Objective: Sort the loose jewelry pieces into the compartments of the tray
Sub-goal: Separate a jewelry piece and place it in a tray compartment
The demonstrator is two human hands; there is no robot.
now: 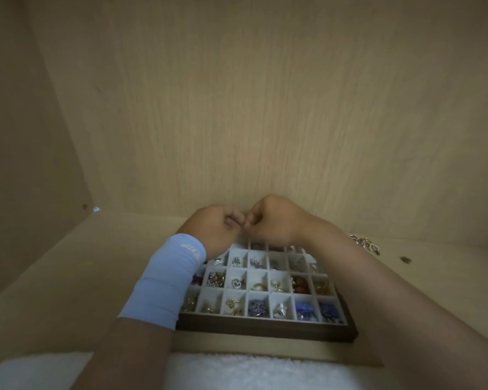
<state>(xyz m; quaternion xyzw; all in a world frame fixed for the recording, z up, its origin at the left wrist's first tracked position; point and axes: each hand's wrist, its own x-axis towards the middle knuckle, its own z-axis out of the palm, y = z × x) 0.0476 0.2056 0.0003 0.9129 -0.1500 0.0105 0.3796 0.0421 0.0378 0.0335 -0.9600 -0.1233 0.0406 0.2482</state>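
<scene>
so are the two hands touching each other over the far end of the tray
Touching. The head view shows the left hand and right hand with fingertips meeting above the tray's far row, no gap between them. Whether they pinch a piece is hidden.

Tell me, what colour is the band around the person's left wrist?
Light blue, with a small white logo; the wristband shows clearly in the head view.

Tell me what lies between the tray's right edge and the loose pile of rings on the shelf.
Head view: the right forearm crosses over that stretch, between the tray and the loose rings. The shelf beneath it is hidden.
</scene>
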